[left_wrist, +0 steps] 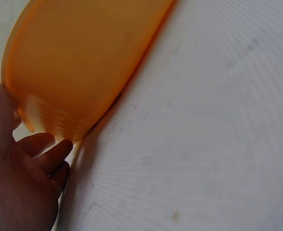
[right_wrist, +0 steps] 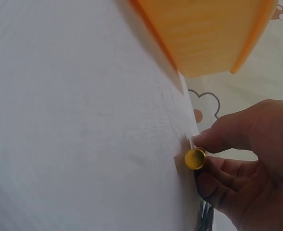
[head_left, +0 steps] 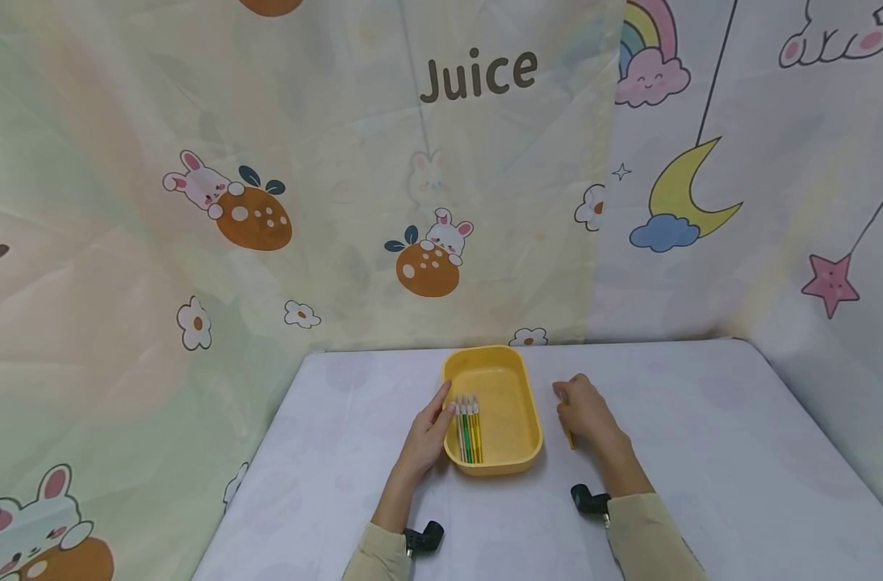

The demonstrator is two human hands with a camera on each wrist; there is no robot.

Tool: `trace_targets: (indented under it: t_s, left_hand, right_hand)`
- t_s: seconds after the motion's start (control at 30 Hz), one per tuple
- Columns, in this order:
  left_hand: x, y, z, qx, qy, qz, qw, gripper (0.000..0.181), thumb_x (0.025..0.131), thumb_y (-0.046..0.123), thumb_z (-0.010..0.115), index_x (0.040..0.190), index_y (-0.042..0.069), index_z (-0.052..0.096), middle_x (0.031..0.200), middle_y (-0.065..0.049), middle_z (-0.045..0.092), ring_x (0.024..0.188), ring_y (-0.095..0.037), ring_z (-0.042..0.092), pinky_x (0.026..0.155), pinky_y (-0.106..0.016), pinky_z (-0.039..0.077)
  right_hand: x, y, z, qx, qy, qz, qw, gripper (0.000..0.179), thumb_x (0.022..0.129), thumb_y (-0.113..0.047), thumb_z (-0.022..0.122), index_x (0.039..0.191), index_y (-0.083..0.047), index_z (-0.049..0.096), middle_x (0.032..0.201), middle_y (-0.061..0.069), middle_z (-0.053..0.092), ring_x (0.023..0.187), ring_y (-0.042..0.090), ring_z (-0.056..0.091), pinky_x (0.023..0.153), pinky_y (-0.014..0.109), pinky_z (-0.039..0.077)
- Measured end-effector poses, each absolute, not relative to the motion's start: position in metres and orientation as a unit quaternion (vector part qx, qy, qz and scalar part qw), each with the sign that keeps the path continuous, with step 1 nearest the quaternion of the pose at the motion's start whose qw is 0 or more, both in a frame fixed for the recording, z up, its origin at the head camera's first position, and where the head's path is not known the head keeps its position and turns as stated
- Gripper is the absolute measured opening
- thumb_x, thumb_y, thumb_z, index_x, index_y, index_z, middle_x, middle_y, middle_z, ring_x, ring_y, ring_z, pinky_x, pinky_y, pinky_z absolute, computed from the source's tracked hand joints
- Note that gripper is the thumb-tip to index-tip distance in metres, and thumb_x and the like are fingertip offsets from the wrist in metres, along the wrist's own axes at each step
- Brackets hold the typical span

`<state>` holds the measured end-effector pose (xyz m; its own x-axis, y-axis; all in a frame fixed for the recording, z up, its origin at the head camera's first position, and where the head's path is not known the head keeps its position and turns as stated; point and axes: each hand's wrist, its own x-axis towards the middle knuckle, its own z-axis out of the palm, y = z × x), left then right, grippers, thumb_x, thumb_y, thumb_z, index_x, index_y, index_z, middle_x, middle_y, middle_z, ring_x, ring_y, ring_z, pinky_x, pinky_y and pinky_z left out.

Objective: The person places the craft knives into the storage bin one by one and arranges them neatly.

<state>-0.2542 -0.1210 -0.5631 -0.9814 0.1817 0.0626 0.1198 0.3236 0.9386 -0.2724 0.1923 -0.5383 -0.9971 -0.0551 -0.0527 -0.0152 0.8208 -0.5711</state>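
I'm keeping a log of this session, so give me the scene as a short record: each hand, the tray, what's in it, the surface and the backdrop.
Left hand: holds the left side of the tray
Right hand: pinches a yellow pencil-like stick, to the right of the tray
Tray: yellow, rounded corners, on the table
Contents: slim pencils, side by side along the left wall; green and yellow among them; exact count unclear
Surface: white table
Backdrop: cartoon-printed cloth, reading "Juice"
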Motion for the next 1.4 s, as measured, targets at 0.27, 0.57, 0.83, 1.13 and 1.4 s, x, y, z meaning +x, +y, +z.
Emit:
trace_targets:
  t_s: [0.27,0.57,0.83,1.13,1.4]
  left_hand:
    - [-0.2543,-0.1213,-0.5636,0.085,0.814,0.574,0.031,0.056,0.110,0.042,0.049,0.164,0.030,0.034,0.169,0.011,0.032,0.159,-0.017,0.027,0.130,-0.048,0.023]
    - [-0.2560,-0.1212,-0.5650,0.090,0.813,0.574,0.028,0.056,0.111,0.040,0.049,0.164,0.028,0.034,0.168,0.012,0.032,0.159,-0.017,0.027,0.131,-0.047,0.022]
    - [-0.2556,-0.1214,-0.5651,0.101,0.807,0.581,0.023,0.057,0.111,0.041,0.049,0.164,0.027,0.035,0.168,0.010,0.033,0.159,-0.019,0.027,0.130,-0.049,0.022]
    - [-0.2555,-0.1208,-0.5637,0.094,0.812,0.575,0.029,0.058,0.110,0.044,0.048,0.164,0.028,0.034,0.169,0.011,0.032,0.159,-0.018,0.027,0.130,-0.049,0.023]
    - [-0.2548,-0.1213,-0.5651,0.101,0.816,0.570,0.017,0.056,0.111,0.039,0.048,0.164,0.025,0.035,0.169,0.005,0.034,0.158,-0.022,0.028,0.130,-0.050,0.023]
  right_hand:
    - [-0.2711,0.1905,-0.5367,-0.021,0.950,-0.308,0.047,0.046,0.101,-0.002,0.056,0.146,0.004,0.055,0.128,0.025,0.054,0.113,0.037,0.061,0.101,0.057,0.055]
    - [-0.2719,0.1905,-0.5375,-0.023,0.950,-0.307,0.053,0.046,0.104,-0.005,0.052,0.149,0.003,0.052,0.129,0.024,0.052,0.110,0.034,0.061,0.099,0.056,0.056]
    - [-0.2757,0.1912,-0.5405,-0.012,0.947,-0.319,0.038,0.049,0.100,-0.003,0.056,0.148,0.004,0.053,0.133,0.027,0.053,0.112,0.035,0.061,0.100,0.056,0.056]
    - [-0.2752,0.1919,-0.5365,0.002,0.938,-0.346,0.009,0.052,0.097,-0.008,0.070,0.146,0.003,0.056,0.130,0.026,0.057,0.101,0.031,0.057,0.092,0.050,0.057]
    - [-0.2760,0.1920,-0.5372,0.002,0.935,-0.355,0.002,0.053,0.098,-0.010,0.071,0.147,0.002,0.055,0.139,0.025,0.054,0.097,0.027,0.058,0.082,0.038,0.056]
